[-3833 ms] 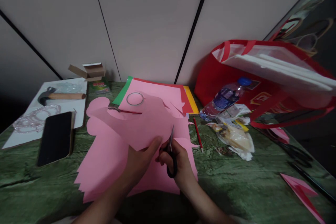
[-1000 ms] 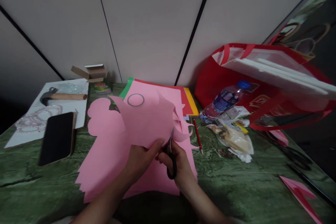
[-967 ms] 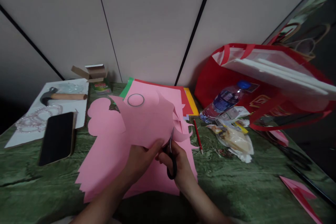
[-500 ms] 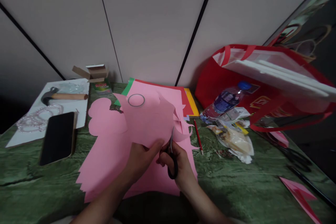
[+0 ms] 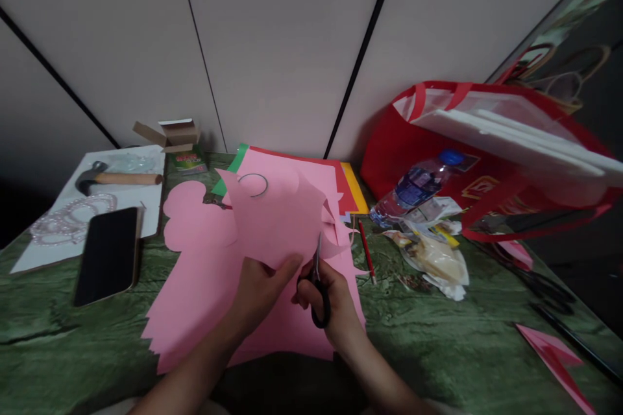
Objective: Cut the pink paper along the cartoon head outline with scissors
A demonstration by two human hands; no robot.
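Observation:
My left hand (image 5: 265, 285) pinches the lower edge of a pink paper sheet (image 5: 277, 220), thumb on top. My right hand (image 5: 331, 298) has its fingers through the black handles of a pair of scissors (image 5: 318, 272). The blades point away from me at the sheet's right edge, close to my left thumb. A curled strip of paper (image 5: 343, 246) hangs off to the right of the blades. Beneath lies a pile of pink paper (image 5: 204, 311), with cut rounded pink shapes (image 5: 187, 220) on its left. A dark ring-shaped line (image 5: 253, 185) shows near the held sheet's upper left.
A phone (image 5: 109, 256), a hammer (image 5: 126, 178) and beaded strands (image 5: 73, 217) lie to the left. An open small box (image 5: 187, 152) stands behind. On the right are a red pencil (image 5: 367, 253), a water bottle (image 5: 416, 188), food in wrapping (image 5: 438, 259) and a red bag (image 5: 438, 136).
The held sheet has shifted and tilted slightly, its upper left corner moving right and up. The scissors stay at its right edge, blades looking closer together. Both hands keep their holds.

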